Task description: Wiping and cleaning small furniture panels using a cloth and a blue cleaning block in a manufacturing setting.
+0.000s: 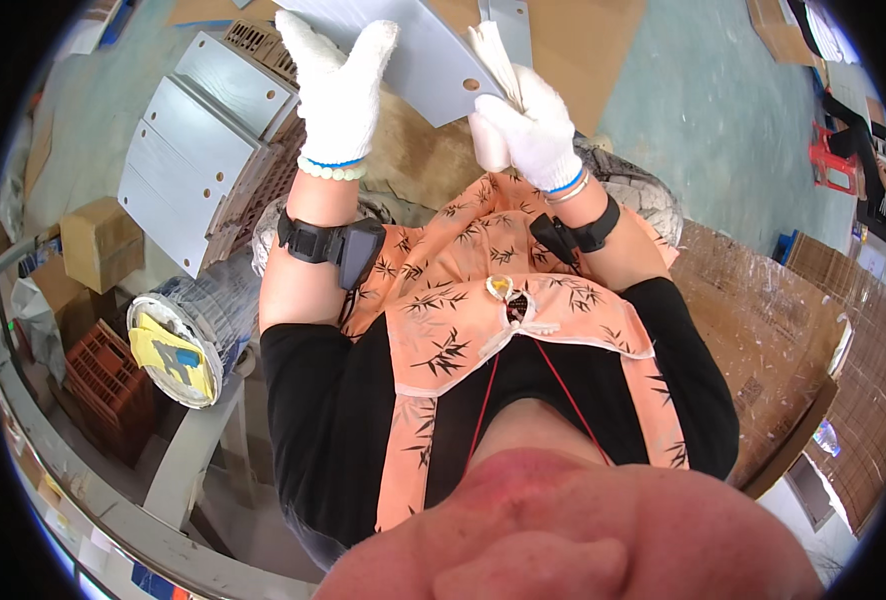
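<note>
My left hand (338,90), in a white knit glove, has its thumb spread away from its outstretched fingers. It overlaps the left side of a grey panel (413,55) with a round hole near its close corner; whether it bears any of the panel's weight is not clear. At that panel's right corner, my right hand (535,125), gloved likewise, is closed around a folded off-white cloth (493,62). The cloth sticks up past the fingers, beside the panel's edge. The panel's far end runs out of view.
Similar grey panels (178,165) with holes lean in a stack at left, by brown plastic crates (113,375). A wrapped bucket (208,330) with a yellow item on top and a cardboard box (103,243) stand nearby. Cardboard (753,340) lies at right; a red stool (835,160) and a person's leg are farther off.
</note>
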Demonstrator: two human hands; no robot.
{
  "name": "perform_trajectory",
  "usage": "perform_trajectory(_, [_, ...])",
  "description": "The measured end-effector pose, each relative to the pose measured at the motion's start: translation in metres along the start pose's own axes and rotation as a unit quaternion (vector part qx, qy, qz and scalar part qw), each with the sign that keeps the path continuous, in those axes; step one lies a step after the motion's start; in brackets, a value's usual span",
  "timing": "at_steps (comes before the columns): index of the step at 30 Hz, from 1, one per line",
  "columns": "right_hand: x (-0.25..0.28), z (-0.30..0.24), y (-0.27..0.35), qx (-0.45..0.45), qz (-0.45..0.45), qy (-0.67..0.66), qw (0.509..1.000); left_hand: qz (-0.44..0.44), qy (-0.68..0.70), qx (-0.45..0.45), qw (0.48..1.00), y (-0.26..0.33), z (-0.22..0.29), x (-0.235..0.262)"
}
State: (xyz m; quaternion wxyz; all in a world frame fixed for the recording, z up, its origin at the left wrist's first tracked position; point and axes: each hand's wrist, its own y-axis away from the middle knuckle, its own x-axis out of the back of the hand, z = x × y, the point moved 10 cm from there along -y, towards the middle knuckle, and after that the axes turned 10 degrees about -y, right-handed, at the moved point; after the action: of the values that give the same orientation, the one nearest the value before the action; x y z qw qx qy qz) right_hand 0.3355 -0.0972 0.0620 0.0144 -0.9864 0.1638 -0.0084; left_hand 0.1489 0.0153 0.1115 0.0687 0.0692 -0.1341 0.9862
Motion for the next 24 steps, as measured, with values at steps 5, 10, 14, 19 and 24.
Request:
perform_trajectory(5, [-0.040, -0.053, 0.028, 0.249, -0.067, 0.321, 0.911, 0.009, 0.221, 0.128, 0.967, 0.006, -0.037, -0.014])
perform_trajectory(10, [-0.057, -0.055, 0.038, 0.303, -0.139, 0.306, 0.892, -0.003, 0.376, 0.186, 0.908, 0.013, -0.047, -0.025])
perform_trajectory(14, [-0.061, -0.059, 0.049, 0.342, -0.181, 0.278, 0.879, -0.084, 0.468, 0.271, 0.837, 0.034, -0.052, -0.061])
perform_trajectory(19, [-0.036, -0.070, 0.036, 0.342, -0.145, 0.305, 0.877, -0.250, 0.349, 0.314, 0.847, 0.071, -0.041, -0.100])
perform_trajectory(24, [-0.006, -0.088, 0.025, 0.314, -0.020, 0.341, 0.886, -0.432, 0.280, 0.188, 0.836, 0.120, -0.085, -0.093])
